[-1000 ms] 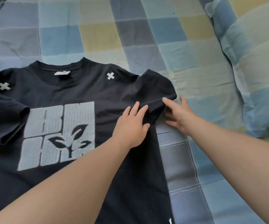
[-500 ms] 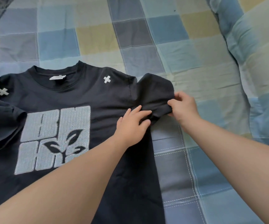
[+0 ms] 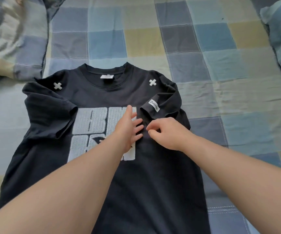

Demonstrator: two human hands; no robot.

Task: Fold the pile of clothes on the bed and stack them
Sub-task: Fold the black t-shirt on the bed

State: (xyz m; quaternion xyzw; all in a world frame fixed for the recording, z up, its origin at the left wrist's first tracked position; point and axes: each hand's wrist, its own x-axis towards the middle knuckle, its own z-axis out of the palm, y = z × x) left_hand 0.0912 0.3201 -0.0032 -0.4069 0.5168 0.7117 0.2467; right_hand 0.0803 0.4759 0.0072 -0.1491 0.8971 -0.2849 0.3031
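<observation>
- The black short-sleeved T-shirt [image 3: 153,183] lies face up on the checked patchwork bed quilt [image 3: 220,98], collar away from you, with both sleeves turned in over the chest.
- Your left hand [image 3: 128,129] is flat on the pale grey block print [image 3: 92,120]. Its grip is apart, fingers straight — a good anchor, so press down rather than drag.
- Your right hand [image 3: 166,134] sits just beside it, under the folded sleeve on your right [image 3: 168,100]. The fingers are curled with their tips at the dark cloth, but I cannot tell whether that grip is clamped on a pinch of fabric or only resting.
- That sleeve lies a little crooked, its cuff with the small white label angled toward the print. I'd square it so the folded edge runs straight down the body.
- The sleeve on your left [image 3: 50,114] looks flatter — match the other one to it.
- As I read it, the sides come in next, then the hem goes up toward the collar. Smooth from the centre outward each time.
- The cloth looks soft and likely to bunch under a sliding palm, so lift and place it.
- No folded stack is in view.
</observation>
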